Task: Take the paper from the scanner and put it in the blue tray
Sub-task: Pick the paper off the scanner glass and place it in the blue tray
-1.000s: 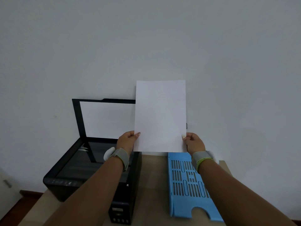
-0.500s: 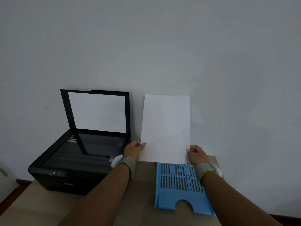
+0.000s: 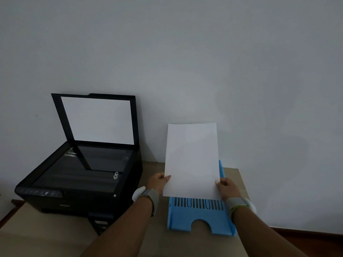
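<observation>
A white sheet of paper (image 3: 192,158) is held tilted over the blue tray (image 3: 196,216), hiding most of the tray's far part. My left hand (image 3: 158,182) pinches the sheet's lower left edge and my right hand (image 3: 226,188) pinches its lower right edge. The black scanner (image 3: 79,175) stands to the left with its lid (image 3: 96,119) raised and its glass bare.
Scanner and tray rest on a beige table (image 3: 46,236) pushed against a plain wall (image 3: 241,71). The table's right edge runs just past the tray. Both wrists wear grey bands.
Both hands have carried the paper right and down, away from the scanner, until it sits low over the blue tray.
</observation>
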Demonstrator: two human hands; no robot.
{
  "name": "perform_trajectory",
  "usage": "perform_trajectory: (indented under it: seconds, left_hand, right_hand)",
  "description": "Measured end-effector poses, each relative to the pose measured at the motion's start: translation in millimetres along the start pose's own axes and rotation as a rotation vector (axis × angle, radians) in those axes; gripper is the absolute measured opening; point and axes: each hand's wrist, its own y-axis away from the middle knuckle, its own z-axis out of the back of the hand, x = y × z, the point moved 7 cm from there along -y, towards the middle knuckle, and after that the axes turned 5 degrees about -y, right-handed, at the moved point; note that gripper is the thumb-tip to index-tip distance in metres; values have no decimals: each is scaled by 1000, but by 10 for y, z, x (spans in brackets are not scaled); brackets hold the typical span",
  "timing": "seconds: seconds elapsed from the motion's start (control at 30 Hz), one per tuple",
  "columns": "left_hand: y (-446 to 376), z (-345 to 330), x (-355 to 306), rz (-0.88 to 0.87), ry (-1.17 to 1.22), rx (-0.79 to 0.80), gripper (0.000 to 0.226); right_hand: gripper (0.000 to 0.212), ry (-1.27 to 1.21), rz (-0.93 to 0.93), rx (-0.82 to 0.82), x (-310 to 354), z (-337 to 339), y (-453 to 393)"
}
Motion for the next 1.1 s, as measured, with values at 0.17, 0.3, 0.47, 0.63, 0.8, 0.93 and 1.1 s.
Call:
perform_trajectory:
  seconds: [0.17, 0.3, 0.47, 0.63, 0.8, 0.93, 1.1]
  left_hand:
    - [-16, -190, 174, 48, -42, 62, 30]
    - [-40, -305, 285, 81, -75, 82, 34]
    - [-49, -423, 401, 120, -115, 113, 36]
    - [-87, -509, 494, 156, -171, 147, 39]
    - [-141, -575, 599, 194, -238, 206, 30]
    - [-166, -609, 683, 229, -230, 208, 26]
    - [-191, -634, 722, 296, -277, 222, 16]
  right_hand:
    - [26, 43, -54, 4, -244, 88, -35]
    - [27, 77, -92, 10, -411, 135, -68]
    - [30, 121, -153, 33, -590, 149, -65]
    - [33, 192, -214, 58, -719, 177, -97]
    - [31, 258, -251, 81, -783, 170, -111]
    - [32, 314, -265, 86, -802, 172, -120]
    - [31, 352, -303, 124, -791, 178, -112]
